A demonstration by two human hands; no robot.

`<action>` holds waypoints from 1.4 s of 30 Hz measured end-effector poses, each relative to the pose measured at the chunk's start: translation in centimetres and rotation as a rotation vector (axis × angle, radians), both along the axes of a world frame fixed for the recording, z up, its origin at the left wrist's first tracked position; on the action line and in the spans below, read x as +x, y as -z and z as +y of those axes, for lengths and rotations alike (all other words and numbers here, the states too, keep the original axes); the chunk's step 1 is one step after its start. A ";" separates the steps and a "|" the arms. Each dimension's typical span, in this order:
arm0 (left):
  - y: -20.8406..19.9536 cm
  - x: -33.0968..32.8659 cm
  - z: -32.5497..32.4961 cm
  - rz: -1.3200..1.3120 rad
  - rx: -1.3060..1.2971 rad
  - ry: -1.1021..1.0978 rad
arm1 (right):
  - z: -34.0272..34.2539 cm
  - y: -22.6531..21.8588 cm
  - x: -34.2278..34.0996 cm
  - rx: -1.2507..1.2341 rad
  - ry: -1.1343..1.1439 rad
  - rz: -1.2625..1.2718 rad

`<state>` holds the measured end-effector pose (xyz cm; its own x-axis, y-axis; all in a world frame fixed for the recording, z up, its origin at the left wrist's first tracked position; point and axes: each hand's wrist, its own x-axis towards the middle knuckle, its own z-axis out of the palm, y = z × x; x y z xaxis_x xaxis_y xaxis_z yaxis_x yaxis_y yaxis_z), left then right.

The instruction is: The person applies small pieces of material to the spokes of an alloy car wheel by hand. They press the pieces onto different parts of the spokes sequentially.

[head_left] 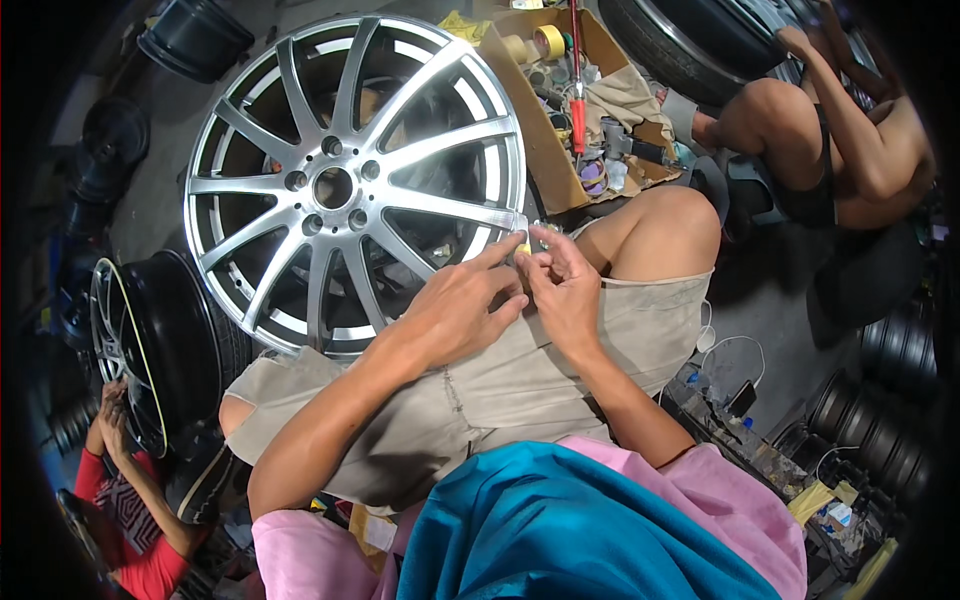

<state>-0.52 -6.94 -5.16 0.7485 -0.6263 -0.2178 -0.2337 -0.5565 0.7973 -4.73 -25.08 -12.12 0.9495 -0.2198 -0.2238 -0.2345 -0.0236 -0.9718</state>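
Note:
A large silver alloy wheel [352,95] with several spokes leans in front of my knees, its machined face toward me. At the right edge of its rim sits a small whitish and yellow strip [523,238], too small to name surely. My left hand [455,312] reaches to that spot with its index finger stretched out against the strip; the thumb stands apart and the other fingers are loosely bent. Closed in a pinch, my right hand [565,295] has its thumb and fingertips at the strip from the right. The exact contact is partly hidden by the fingers.
Beyond the wheel, a cardboard box [545,150] holds tape rolls, rags and a red-handled tool [578,122]. A person [850,150] sits at right by a tyre [665,50]. Another in red [150,520] handles a wheel [120,340] at left. Dark rims [870,420] stack at right.

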 end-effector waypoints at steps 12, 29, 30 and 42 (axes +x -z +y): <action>0.5 0.0 0.2 -0.004 0.005 0.014 | 0.3 0.4 0.0 -0.040 -0.002 -0.010; 0.2 -0.2 0.5 0.004 0.018 -0.021 | 0.3 1.2 0.4 0.140 -0.056 0.004; 0.1 -0.2 0.5 0.006 0.022 -0.010 | 0.3 1.0 0.2 0.137 -0.039 0.011; 0.3 -0.6 1.3 -0.022 0.041 -0.022 | 1.0 1.0 0.8 0.121 -0.068 0.012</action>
<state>-1.11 -5.61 -5.44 0.7672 -0.6002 -0.2264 -0.2381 -0.5942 0.7683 -3.88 -24.11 -13.10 0.9584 -0.1255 -0.2565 -0.2483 0.0774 -0.9656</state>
